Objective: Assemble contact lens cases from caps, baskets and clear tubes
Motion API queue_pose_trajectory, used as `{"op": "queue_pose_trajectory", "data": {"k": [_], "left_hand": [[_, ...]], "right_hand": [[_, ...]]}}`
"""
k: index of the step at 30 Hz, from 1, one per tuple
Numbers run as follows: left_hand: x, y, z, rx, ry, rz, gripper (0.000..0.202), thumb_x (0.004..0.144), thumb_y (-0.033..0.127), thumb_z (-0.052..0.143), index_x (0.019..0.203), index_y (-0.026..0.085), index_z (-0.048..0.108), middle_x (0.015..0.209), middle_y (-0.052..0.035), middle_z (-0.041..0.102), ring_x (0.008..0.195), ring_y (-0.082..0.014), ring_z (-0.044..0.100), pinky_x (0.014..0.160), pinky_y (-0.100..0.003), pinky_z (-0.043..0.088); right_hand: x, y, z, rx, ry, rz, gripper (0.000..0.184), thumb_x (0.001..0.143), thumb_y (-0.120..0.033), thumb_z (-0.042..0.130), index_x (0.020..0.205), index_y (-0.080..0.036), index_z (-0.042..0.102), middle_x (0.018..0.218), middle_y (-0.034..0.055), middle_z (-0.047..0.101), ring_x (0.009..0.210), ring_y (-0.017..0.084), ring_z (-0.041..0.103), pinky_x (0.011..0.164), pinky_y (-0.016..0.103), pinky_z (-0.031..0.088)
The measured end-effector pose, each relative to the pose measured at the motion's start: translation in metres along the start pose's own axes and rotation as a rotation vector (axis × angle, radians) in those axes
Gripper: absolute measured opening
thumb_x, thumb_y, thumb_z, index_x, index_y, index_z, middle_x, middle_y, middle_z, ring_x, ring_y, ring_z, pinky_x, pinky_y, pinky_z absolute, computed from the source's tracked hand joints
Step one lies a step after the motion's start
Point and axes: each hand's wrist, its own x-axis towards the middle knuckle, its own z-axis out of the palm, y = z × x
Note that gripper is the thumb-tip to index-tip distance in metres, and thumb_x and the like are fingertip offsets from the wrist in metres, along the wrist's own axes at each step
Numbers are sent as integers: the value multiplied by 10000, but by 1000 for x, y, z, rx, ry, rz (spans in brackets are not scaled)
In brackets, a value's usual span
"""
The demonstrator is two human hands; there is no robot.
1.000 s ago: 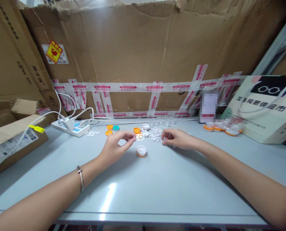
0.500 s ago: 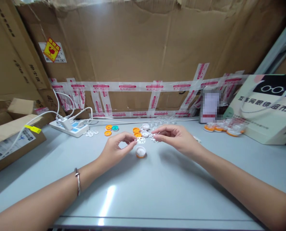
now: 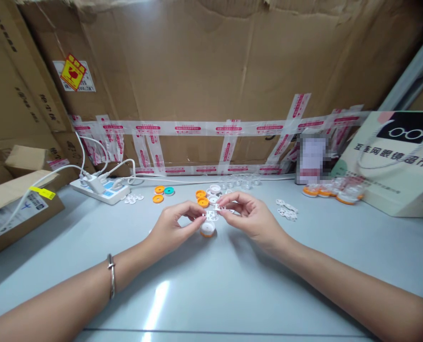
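Observation:
My left hand [image 3: 173,229] pinches a small white plastic lattice piece [image 3: 211,216] between thumb and forefinger, just above a white-and-orange round cap [image 3: 207,229] that sits on the grey table [image 3: 211,285]. My right hand [image 3: 251,216] has come up against the same piece from the right, its fingertips pinched on it or on another small white part; I cannot separate the two. Behind the hands lie orange caps [image 3: 202,198], white caps [image 3: 215,189] and several loose white lattice pieces.
A white power strip [image 3: 100,190] with cables lies at the back left, near orange and teal rings [image 3: 163,191]. More white pieces [image 3: 286,209] lie right of my hands. Orange-rimmed caps [image 3: 330,190] and a paper bag [image 3: 392,161] stand at right. Cardboard walls surround the table.
My right hand left the pile of white pieces, lifted and moved left until it met my left hand over the cap. My left hand kept its pinch on the white piece.

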Motion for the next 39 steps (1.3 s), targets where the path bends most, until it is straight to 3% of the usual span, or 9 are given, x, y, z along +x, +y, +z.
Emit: {"op": "queue_pose_trajectory", "data": {"k": [10, 15, 20, 25, 29, 33, 39], "left_hand": [[0, 1, 1, -24, 6, -45, 76, 776, 196, 587, 793, 155, 649, 755, -29, 699, 679, -127, 638, 660, -225, 524], [-1, 1, 2, -147, 8, -112, 84, 769, 219, 601, 788, 149, 644, 772, -47, 706, 703, -145, 659, 668, -247, 538], [-1, 1, 3, -254, 5, -154, 87, 758, 230, 610, 765, 145, 622, 769, -53, 707, 712, -157, 669, 687, -271, 541], [1, -2, 4, -374, 8, -219, 74, 730, 211, 626, 733, 140, 605, 740, -51, 701, 698, -156, 666, 680, -274, 538], [1, -2, 4, -488, -3, -261, 84, 716, 213, 645, 724, 142, 600, 719, -39, 703, 672, -148, 671, 661, -262, 544], [0, 2, 4, -570, -45, -329, 123, 704, 231, 670, 725, 139, 592, 700, -36, 705, 661, -155, 680, 664, -274, 548], [0, 5, 4, -611, -75, -416, 121, 718, 209, 666, 737, 135, 572, 669, -39, 709, 646, -146, 676, 648, -260, 529]], "right_hand": [[-2, 2, 4, 16, 36, -10, 195, 639, -291, 716, 787, -208, 619, 858, 31, 665, 833, 169, 618, 822, 355, 485], [-3, 5, 7, -32, -9, -44, 190, 671, -305, 696, 832, -215, 652, 928, 47, 688, 942, 200, 616, 891, 398, 457], [-2, 9, 4, -31, -82, -71, 158, 682, -309, 689, 811, -218, 678, 899, 47, 699, 912, 195, 637, 888, 398, 481], [-1, 10, 1, -151, -117, -226, 80, 713, -268, 672, 777, -239, 709, 890, 47, 702, 902, 193, 643, 866, 387, 498], [2, 12, -4, -277, -177, -425, 140, 729, -211, 658, 856, -248, 702, 907, 47, 708, 891, 194, 653, 841, 380, 514], [2, 13, -9, -500, -235, -691, 218, 817, -139, 524, 952, -222, 674, 915, 67, 707, 891, 168, 654, 797, 324, 537], [0, 11, -10, -754, -210, -869, 246, 834, -115, 462, 907, -213, 675, 894, 67, 714, 841, 165, 663, 712, 293, 561]]}}
